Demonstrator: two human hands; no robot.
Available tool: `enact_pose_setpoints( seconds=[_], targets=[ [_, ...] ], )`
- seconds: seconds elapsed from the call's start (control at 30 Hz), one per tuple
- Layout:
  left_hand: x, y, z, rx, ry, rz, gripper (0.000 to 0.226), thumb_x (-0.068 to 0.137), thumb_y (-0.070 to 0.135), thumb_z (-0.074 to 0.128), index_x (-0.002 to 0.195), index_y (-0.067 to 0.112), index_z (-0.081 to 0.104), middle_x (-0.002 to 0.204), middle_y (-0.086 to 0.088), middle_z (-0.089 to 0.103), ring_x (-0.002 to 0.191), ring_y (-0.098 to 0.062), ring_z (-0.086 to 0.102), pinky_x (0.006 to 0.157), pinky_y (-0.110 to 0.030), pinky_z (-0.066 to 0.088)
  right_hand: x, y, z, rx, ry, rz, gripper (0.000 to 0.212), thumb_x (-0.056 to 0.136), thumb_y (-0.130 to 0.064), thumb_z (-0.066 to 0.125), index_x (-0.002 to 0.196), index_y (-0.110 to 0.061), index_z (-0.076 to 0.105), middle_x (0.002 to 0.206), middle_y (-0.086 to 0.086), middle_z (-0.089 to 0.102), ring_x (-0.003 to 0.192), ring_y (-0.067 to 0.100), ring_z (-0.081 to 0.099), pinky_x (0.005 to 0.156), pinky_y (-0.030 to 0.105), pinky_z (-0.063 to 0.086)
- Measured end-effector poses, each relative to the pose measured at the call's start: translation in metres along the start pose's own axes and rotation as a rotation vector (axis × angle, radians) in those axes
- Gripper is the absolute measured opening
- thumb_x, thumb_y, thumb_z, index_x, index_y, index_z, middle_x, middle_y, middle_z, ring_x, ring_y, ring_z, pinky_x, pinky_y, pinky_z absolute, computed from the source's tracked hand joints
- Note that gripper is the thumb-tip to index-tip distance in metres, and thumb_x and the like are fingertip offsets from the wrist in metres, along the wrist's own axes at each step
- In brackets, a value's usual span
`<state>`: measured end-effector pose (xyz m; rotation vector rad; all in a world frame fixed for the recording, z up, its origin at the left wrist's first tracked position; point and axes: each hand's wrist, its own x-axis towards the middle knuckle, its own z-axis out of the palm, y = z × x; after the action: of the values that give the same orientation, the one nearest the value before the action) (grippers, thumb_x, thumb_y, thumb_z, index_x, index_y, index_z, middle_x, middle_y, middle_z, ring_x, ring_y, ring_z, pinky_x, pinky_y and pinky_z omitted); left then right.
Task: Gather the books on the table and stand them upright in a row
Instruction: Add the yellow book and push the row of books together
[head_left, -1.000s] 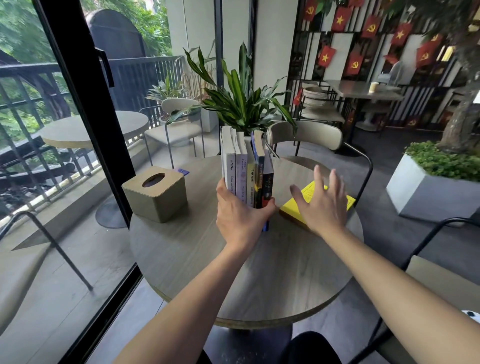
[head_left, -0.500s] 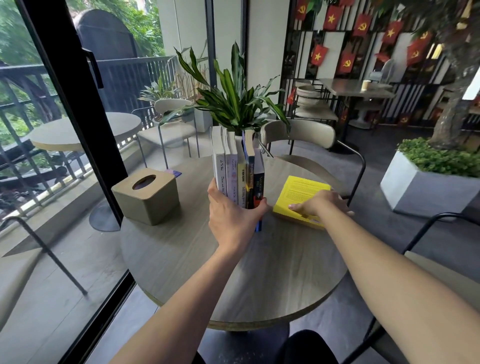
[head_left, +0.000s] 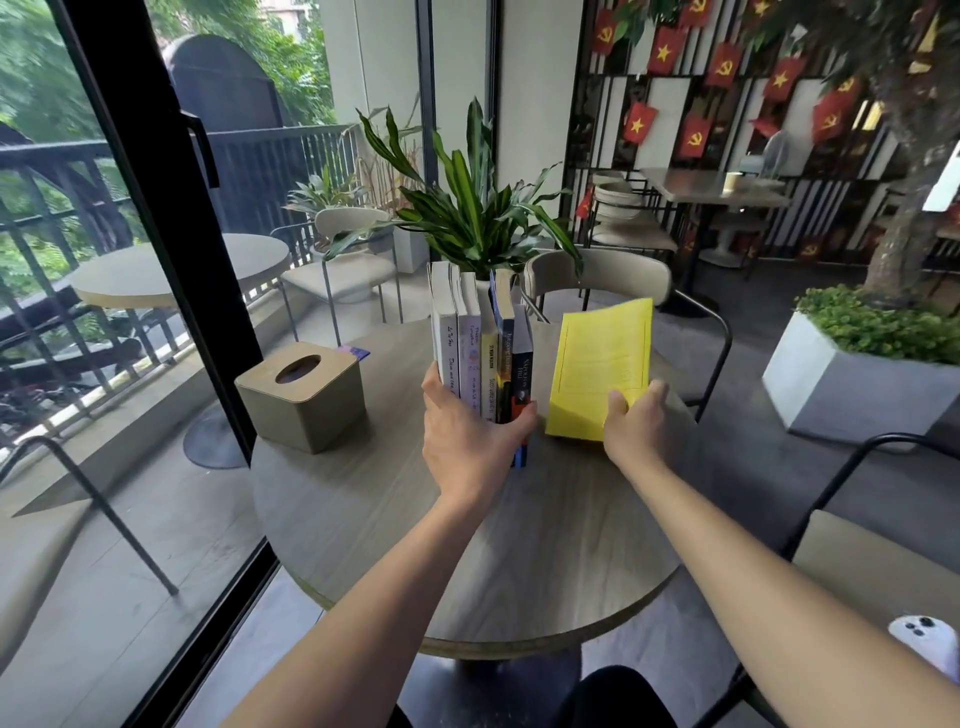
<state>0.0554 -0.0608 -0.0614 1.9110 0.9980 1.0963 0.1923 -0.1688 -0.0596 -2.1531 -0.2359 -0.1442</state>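
Several books (head_left: 480, 353) stand upright in a row near the middle of the round wooden table (head_left: 467, 545), spines toward me. My left hand (head_left: 467, 436) clasps the row from the front, thumb on the left side and fingers on the dark book at the right end. A yellow book (head_left: 597, 364) is tilted up off the table just right of the row, its cover facing me. My right hand (head_left: 631, 421) grips its lower right corner.
A tan tissue box (head_left: 301, 395) sits on the table's left side. A potted plant (head_left: 478, 218) stands right behind the books. Chairs (head_left: 602, 275) ring the table, a glass door frame (head_left: 171, 218) runs along the left, and a white phone (head_left: 924, 639) lies on the seat at right.
My right hand came down onto the flat yellow book, took hold of it and raised it onto its edge beside the row. My left hand kept holding the standing books.
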Motion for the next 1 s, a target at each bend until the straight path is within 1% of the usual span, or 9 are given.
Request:
enact_pose_setpoints(
  seconds=[0.1,0.17,0.27,0.33,0.5,0.63,0.8,0.9,1.0],
  targets=[
    [0.001,-0.004,-0.002,0.001,-0.010,0.013,0.108,0.060,0.065,0.083,0.141,0.023,0.025,0.129,0.003,0.056,0.116,-0.024,0.059,0.089,-0.043,0.054,-0.020,-0.009,0.000,0.304,0.187,-0.111,0.029,0.101,-0.024,0.046,0.114,0.001,0.039,0.105,0.024,0.061,0.090,0.039,0.060,0.059,0.033,0.026],
    [0.001,-0.006,-0.004,-0.005,-0.028,0.029,0.112,0.060,0.065,0.085,0.144,0.024,0.024,0.133,0.004,0.056,0.119,-0.022,0.059,0.090,-0.041,0.052,-0.031,-0.017,-0.001,0.406,0.190,-0.191,0.031,0.098,-0.019,0.053,0.119,0.000,0.041,0.102,0.019,0.062,0.086,0.035,0.061,0.060,0.031,0.033],
    [0.001,-0.012,-0.008,-0.032,-0.080,0.018,0.117,0.057,0.063,0.089,0.148,0.027,0.024,0.137,0.009,0.055,0.121,-0.020,0.059,0.093,-0.038,0.050,-0.040,-0.022,0.001,0.356,0.029,-0.242,0.034,0.095,-0.016,0.057,0.125,-0.007,0.045,0.100,0.004,0.057,0.085,0.019,0.053,0.066,0.023,0.034],
    [0.002,-0.016,-0.010,-0.066,-0.117,0.000,0.118,0.056,0.059,0.092,0.150,0.031,0.025,0.137,0.011,0.057,0.124,-0.017,0.059,0.096,-0.035,0.048,-0.044,-0.021,0.006,0.317,-0.049,-0.278,0.029,0.096,-0.016,0.055,0.124,-0.009,0.047,0.105,0.006,0.062,0.087,0.019,0.055,0.069,0.022,0.036],
    [0.007,-0.025,-0.014,-0.063,-0.188,0.012,0.122,0.056,0.058,0.093,0.154,0.032,0.023,0.141,0.011,0.056,0.127,-0.015,0.056,0.097,-0.030,0.045,-0.049,-0.015,0.019,0.273,-0.234,-0.308,0.040,0.099,-0.018,0.050,0.137,-0.016,0.041,0.125,0.005,0.060,0.107,0.018,0.057,0.085,0.028,0.045],
    [0.011,-0.030,-0.017,-0.034,-0.245,0.033,0.125,0.053,0.062,0.092,0.153,0.032,0.023,0.139,0.015,0.054,0.123,-0.013,0.058,0.097,-0.036,0.052,-0.047,-0.021,0.020,0.427,-0.497,-0.214,0.039,0.100,-0.016,0.046,0.137,-0.026,0.040,0.126,-0.002,0.058,0.118,0.018,0.055,0.101,0.045,0.046],
    [0.016,-0.030,-0.021,-0.045,-0.305,0.037,0.126,0.053,0.059,0.093,0.153,0.032,0.022,0.135,0.015,0.056,0.119,-0.011,0.058,0.095,-0.034,0.051,-0.042,-0.033,0.006,0.383,-0.715,-0.253,0.046,0.091,-0.004,0.052,0.134,-0.018,0.041,0.112,-0.004,0.058,0.111,0.016,0.054,0.093,0.032,0.043],
    [0.028,-0.027,-0.025,-0.050,-0.366,0.035,0.119,0.054,0.057,0.093,0.151,0.031,0.029,0.126,0.017,0.056,0.117,-0.012,0.059,0.095,-0.036,0.053,-0.037,-0.039,0.004,0.255,-0.764,-0.361,0.067,0.084,-0.021,0.072,0.139,-0.022,0.033,0.119,-0.011,0.055,0.110,0.005,0.053,0.098,0.030,0.044],
    [0.045,-0.025,-0.031,-0.024,-0.452,0.032,0.119,0.055,0.048,0.094,0.152,0.030,0.027,0.125,0.011,0.058,0.118,-0.018,0.062,0.097,-0.046,0.054,-0.029,-0.043,0.010,0.189,-0.708,-0.415,0.095,0.062,-0.051,0.086,0.139,-0.027,0.036,0.128,-0.011,0.056,0.117,0.006,0.054,0.100,0.029,0.045]
  ],
)
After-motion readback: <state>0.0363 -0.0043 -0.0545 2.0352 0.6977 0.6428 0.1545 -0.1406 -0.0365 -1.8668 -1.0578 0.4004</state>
